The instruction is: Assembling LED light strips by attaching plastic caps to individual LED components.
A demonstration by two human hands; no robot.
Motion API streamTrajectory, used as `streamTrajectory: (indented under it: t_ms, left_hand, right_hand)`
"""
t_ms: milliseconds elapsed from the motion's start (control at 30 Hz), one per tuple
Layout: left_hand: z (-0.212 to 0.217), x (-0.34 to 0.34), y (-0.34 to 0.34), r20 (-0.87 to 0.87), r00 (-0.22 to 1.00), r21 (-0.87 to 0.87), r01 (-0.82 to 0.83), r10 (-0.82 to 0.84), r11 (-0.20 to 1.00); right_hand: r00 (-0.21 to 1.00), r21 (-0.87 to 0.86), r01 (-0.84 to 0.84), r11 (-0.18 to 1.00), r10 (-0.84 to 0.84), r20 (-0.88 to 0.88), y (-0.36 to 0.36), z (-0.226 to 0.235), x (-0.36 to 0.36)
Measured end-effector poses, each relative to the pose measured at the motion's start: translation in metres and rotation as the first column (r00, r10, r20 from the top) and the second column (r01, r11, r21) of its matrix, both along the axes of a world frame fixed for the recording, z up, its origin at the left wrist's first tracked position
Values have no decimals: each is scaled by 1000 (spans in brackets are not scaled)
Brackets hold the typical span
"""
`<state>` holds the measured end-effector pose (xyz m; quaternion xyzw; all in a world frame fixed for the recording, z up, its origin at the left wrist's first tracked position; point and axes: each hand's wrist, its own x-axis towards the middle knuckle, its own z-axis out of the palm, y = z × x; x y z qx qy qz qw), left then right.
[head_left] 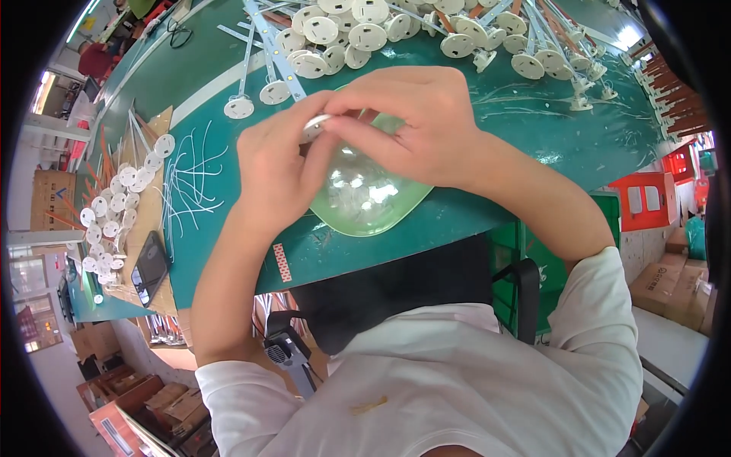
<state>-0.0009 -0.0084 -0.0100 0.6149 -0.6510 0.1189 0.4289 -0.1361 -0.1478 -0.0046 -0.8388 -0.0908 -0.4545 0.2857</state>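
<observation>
My left hand (270, 164) and my right hand (426, 122) meet above a light green bowl (358, 227). Between their closed fingertips is a small white round cap (314, 128), pinched from both sides and partly covered by the fingers. A strip board (276, 57) with small yellow LEDs runs down to the knuckles of my left hand; whether it joins the cap is hidden. Shiny clear small pieces (362, 183) lie in the bowl, under my right hand.
White discs on strips (369, 36) are heaped at the far side of the green table (228, 263). More white discs (114, 206) lie on cardboard at left, near loose white wires (190, 175) and a phone (150, 268). A red crate (646, 199) stands at right.
</observation>
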Motion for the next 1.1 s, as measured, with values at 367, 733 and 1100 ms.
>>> streamTrajectory:
  t_ms: [367,733,1100]
  left_hand:
    - [-2,9,-2,-239,960,141,-117,148,983]
    - [5,0,0,-613,781,-16,138,-119,990]
    - [8,-6,8,-614,788,37,79,-39,996]
  right_hand:
    - [827,-246,-102,964,-55,-560,-8,-8,-3]
    - [888,137,-37,990,96,-451,-10,7,-6]
    - [889,301,26,953,116,-443,-9,12,-7]
